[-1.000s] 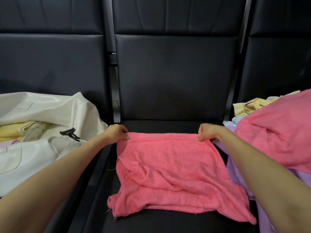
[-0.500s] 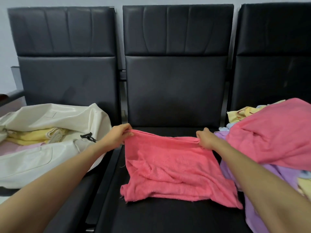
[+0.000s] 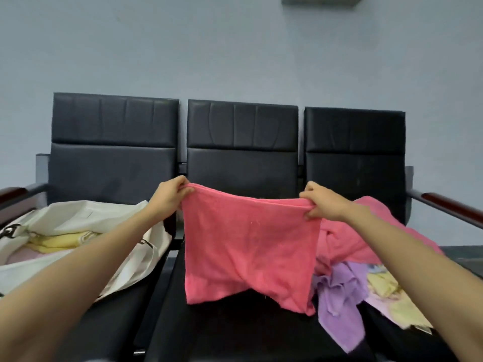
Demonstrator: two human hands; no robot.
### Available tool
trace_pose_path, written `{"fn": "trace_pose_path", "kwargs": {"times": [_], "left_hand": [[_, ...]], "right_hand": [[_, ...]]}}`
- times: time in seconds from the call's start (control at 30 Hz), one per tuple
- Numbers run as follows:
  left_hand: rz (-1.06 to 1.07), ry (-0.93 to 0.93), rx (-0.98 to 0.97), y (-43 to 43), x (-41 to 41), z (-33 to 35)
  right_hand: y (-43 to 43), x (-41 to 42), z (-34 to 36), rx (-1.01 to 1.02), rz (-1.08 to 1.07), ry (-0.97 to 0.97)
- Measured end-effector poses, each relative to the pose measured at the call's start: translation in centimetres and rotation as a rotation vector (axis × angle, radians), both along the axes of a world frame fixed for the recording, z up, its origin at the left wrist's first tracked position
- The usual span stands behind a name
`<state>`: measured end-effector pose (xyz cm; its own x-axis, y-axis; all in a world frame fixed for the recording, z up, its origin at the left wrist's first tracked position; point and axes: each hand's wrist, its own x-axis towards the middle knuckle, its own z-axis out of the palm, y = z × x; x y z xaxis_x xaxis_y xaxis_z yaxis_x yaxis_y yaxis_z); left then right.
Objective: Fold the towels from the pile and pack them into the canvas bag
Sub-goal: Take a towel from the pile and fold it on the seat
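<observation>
In the head view, the left hand point(image 3: 171, 195) pinched the top left corner of a pink towel point(image 3: 248, 244), its fingers and thumb curled over the doubled edge. The right hand point(image 3: 320, 205) gripped the top right corner in the same way. The towel hung in the air between them, its upper edge sagging a little in the middle. Its uneven lower edge reached down toward the middle seat of the black surface point(image 3: 235, 333); whether it touched there could not be told.

On the left seat lay the canvas bag point(image 3: 83, 218), cream-coloured and open at the mouth, with folded yellow towels point(image 3: 60, 241) showing inside. On the right seat, just beside the hanging towel, sat the pile point(image 3: 366, 239). It had a larger pink towel on top at the far side, a purple towel point(image 3: 339, 296) spilling toward the near edge, and pale yellow cloth point(image 3: 392, 296) further right. Three black seat backs point(image 3: 243, 142) stood behind, against a pale blue-grey wall point(image 3: 235, 48).
</observation>
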<state>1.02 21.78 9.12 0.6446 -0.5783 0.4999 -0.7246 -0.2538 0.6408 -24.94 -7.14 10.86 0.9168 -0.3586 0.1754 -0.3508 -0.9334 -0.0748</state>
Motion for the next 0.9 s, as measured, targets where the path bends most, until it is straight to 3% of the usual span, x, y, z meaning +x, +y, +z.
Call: {"fn": "trace_pose_path", "kwargs": {"times": [0.17,0.27,0.33,0.5,0.63,0.77,0.83,0.9], "left_hand": [[0.065,-0.006,-0.146,2.3,-2.2,4.4],[0.084,0.034,-0.344,3.5,-3.6,6.3],[0.054,0.108,-0.488,4.2,-4.4,7.5],[-0.217,0.439,-0.726,6.2,-5.1,9.1],[-0.203,0.513,-0.53,6.6,-3.5,8.4],[-0.187,0.59,-0.257,5.1,-2.2,5.6],[-0.171,0.561,-0.284,3.6,-1.7,4.1],[-0.136,0.502,-0.374,2.5,-1.1,3.3]], "right_hand": [[3.6,-3.6,5.9,0.109,-0.019,-0.301],[5.3,-4.7,7.9,0.201,0.0,-0.514],[6.0,-5.1,9.0,0.262,0.016,-0.624],[7.0,-6.7,10.6,0.653,0.143,-0.811],[5.7,-6.6,9.7,0.726,0.079,-0.805],[4.1,-4.2,6.3,0.737,-0.113,-0.602],[3.6,-2.7,4.7,0.901,-0.151,-0.604],[2.9,-1.5,3.9,0.975,-0.16,-0.737]]}}
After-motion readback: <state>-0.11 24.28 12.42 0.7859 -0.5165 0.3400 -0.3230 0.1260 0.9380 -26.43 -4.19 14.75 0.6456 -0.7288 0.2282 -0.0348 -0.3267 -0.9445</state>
